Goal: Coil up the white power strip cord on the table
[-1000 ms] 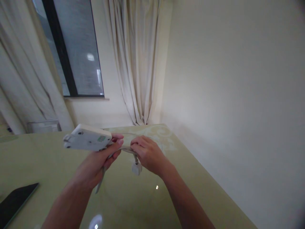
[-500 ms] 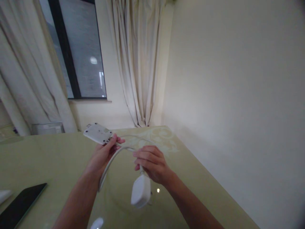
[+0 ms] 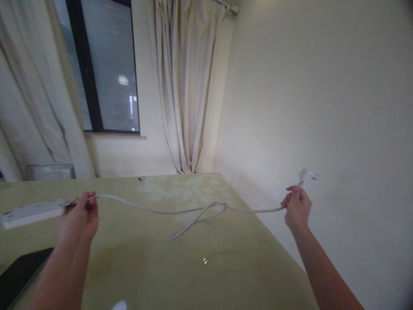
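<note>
A white power strip (image 3: 35,212) hangs over the left of the table, its cord end in the fingers of my left hand (image 3: 82,215). From there the white power cord (image 3: 145,209) runs across to the right, with a loose loop or knot near its middle. My right hand (image 3: 297,206), at the far right before the wall, is closed round the cord just below the white plug (image 3: 306,175). The plug's prongs point right. The cord is stretched between both hands above the table, and its looped part dangles lower.
The pale green table (image 3: 155,271) has a white floral pattern at its far end. A dark flat tablet-like object (image 3: 22,275) lies at the left front. A small dark bit (image 3: 140,179) sits near the back edge. The wall (image 3: 322,107) borders the right side; curtains (image 3: 190,94) hang behind.
My hands have moved far apart, left with the power strip and right with the plug. The bunched cord is now drawn out between them, with a loop in the middle.
</note>
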`<action>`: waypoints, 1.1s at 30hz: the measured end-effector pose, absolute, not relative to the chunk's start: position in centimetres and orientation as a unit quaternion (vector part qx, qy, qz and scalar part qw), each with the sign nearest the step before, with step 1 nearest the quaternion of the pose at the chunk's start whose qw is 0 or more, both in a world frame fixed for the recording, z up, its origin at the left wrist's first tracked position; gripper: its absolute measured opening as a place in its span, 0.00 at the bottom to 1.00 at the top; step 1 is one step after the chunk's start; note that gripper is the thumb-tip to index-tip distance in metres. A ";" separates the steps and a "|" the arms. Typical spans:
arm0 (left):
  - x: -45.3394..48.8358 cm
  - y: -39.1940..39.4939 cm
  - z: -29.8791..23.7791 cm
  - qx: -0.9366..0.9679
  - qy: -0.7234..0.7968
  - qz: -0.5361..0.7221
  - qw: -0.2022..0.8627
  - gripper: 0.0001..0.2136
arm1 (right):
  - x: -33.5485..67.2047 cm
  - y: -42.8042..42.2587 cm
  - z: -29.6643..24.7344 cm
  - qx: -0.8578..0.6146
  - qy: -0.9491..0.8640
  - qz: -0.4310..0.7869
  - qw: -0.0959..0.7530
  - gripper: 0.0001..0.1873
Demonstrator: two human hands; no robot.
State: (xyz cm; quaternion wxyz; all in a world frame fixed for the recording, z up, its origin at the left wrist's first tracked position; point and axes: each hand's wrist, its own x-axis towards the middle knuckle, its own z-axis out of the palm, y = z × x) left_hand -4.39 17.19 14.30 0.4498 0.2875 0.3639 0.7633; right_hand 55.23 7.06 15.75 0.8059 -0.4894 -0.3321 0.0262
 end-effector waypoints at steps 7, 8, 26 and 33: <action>3.9 15.4 17.8 0.293 0.273 0.735 0.548 0.06 | 44.6 10.2 17.5 -0.459 -0.391 0.336 0.724 0.27; 4.6 15.1 17.8 0.322 0.253 0.706 0.577 0.08 | 42.9 10.7 17.5 -0.440 -0.396 0.360 0.721 0.27; 12.3 12.6 16.7 0.632 0.395 0.608 0.274 0.12 | 28.2 13.9 14.6 -0.432 -0.482 0.503 0.572 0.16; 12.7 11.8 16.6 0.641 0.374 0.550 0.384 0.18 | 27.3 12.7 15.8 -0.306 -0.444 0.584 0.606 0.22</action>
